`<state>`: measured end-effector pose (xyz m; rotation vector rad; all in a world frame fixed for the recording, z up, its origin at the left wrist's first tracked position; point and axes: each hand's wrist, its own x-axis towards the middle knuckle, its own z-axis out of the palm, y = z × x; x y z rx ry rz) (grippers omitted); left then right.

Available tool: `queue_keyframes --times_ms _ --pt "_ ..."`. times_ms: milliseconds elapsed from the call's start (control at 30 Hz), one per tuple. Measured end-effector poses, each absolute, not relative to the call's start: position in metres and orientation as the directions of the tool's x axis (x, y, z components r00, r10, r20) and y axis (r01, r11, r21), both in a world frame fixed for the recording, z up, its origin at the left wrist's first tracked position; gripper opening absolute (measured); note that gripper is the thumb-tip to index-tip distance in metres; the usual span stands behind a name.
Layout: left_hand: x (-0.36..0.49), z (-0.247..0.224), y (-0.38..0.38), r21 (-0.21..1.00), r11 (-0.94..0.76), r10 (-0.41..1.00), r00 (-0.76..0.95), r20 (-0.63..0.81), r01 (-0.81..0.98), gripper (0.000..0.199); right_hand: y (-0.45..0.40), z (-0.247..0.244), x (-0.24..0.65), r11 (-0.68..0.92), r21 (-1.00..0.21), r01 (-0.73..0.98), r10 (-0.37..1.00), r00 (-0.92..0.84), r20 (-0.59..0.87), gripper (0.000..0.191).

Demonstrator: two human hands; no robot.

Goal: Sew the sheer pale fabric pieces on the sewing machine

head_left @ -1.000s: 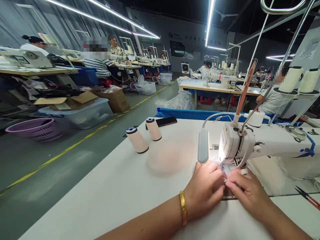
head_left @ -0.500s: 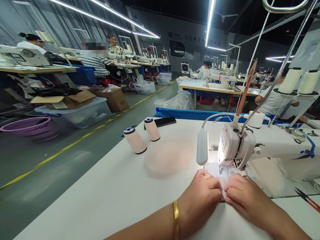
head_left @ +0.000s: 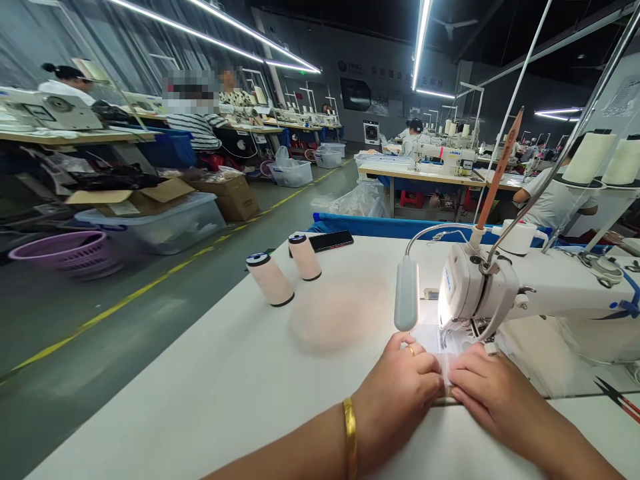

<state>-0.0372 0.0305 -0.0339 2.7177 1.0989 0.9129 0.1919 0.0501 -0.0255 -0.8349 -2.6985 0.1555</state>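
Observation:
Just in front of the presser foot of a white sewing machine (head_left: 457,283), a strip of sheer white fabric (head_left: 445,365) lies between my two hands. My left hand (head_left: 403,387), with a ring and a gold bangle, pinches the fabric's left side with bent fingers. From the right, my right hand (head_left: 493,393) grips the same fabric, its fingers curled close to the left ones. The fabric runs up under the needle area, lit by a small lamp (head_left: 407,295). My fingertips are partly hidden by the knuckles.
Two pale pink thread cones (head_left: 270,280) and a black phone (head_left: 327,241) are on the white table (head_left: 200,400). Red-handled thread snips (head_left: 620,399) rest at the right. Sheer beige fabric (head_left: 537,353) lies beneath the machine arm. Co-workers sit at other machines beyond.
Both hands stay at nearly the same spot on the fabric. The view has shifted slightly, and the fabric between the fingers looks flatter.

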Motion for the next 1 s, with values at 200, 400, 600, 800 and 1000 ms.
queue_keyframes --times_ms 200,400,600,800,1000 --pt "-0.037 -0.034 0.04 0.226 -0.741 0.64 0.566 0.519 0.632 0.024 0.056 -0.035 0.191 0.8 -0.168 0.576 0.595 -0.726 0.345 0.027" --pt "-0.038 -0.036 0.05 0.196 -0.734 0.647 0.58 0.496 0.651 0.023 0.06 -0.042 0.191 0.764 -0.188 0.618 0.637 -0.675 0.373 0.025" --pt "-0.037 -0.036 0.059 0.162 -0.717 0.655 0.576 0.489 0.678 0.029 0.064 -0.047 0.19 0.713 -0.159 0.683 0.685 -0.63 0.366 0.034" --pt "-0.04 -0.034 0.058 0.223 -0.666 0.722 0.541 0.43 0.711 0.018 0.064 -0.053 0.19 0.66 -0.123 0.741 0.727 -0.588 0.356 0.037" --pt "-0.045 -0.02 0.054 0.244 -0.522 0.846 0.462 0.265 0.817 0.03 0.061 -0.059 0.192 0.633 -0.169 0.756 0.755 -0.554 0.35 0.038"
